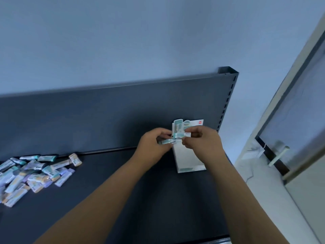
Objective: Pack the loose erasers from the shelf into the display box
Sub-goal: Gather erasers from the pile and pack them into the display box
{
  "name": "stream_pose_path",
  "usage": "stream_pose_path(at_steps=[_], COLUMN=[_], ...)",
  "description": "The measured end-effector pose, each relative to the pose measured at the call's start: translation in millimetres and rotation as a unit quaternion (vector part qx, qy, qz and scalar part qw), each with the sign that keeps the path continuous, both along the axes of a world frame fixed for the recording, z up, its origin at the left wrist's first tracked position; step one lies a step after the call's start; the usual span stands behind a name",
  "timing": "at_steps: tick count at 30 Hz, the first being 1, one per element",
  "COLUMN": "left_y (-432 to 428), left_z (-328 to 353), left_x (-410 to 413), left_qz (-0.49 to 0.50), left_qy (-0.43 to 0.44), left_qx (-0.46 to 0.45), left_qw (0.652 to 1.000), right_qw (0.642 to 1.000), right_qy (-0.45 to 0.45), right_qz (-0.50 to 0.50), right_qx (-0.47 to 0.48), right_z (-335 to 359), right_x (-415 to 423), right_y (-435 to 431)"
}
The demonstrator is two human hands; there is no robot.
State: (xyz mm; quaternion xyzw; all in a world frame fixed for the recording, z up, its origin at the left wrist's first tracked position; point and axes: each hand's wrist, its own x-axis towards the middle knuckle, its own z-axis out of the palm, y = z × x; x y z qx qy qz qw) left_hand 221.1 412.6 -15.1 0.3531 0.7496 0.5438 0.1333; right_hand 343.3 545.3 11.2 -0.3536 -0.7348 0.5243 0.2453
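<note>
A white display box [186,155] with an upright printed back flap stands on the dark shelf [114,182] at the right. Just above its open top, my left hand [154,145] grips a teal-and-white wrapped eraser [167,141]. My right hand [202,140] pinches another wrapped eraser [182,135] beside it. The two erasers nearly touch end to end. A heap of several loose erasers [29,173] in teal, orange and purple wrappers lies on the shelf at the far left.
The shelf has a dark back panel [105,111] and a slotted upright post [226,103] at its right end. A door with a lever handle [279,155] stands to the right of the shelf. A pale wall rises behind.
</note>
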Motion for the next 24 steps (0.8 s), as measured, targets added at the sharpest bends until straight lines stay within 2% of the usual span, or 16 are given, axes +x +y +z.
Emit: stream_pose_path(at_steps=[7,11,13,20,24], left_y=[58.3,69.1,74.6,86.2,89.8], left_z=[-9.2,-16.0,-17.8,-26.7,-30.1], left_x=[12.7,17.6,16.7,17.7,19.8], left_qz=[0.029,0.054,0.046,0.002,0.011], left_qy=[0.145,0.277,0.335,0.428,0.473], left_qx=[-0.127,-0.242,-0.267,-0.339,-0.372], left_qw=[0.981,0.928,0.903,0.838,0.799], right_qw=[0.994,0.988,0.984,0.964,0.956], right_qy=[-0.071,-0.103,-0.115,-0.153,-0.158], right_qz=[0.026,0.050,0.055,0.087,0.092], right_qx=[0.079,0.106,0.126,0.201,0.231], right_z=[-8.8,-19.3,-25.2,-39.0,-39.6], right_x=[16.6,13.6,9.5,0.5,-6.6], right_y=[65.8,78.8,81.9,87.6,85.0])
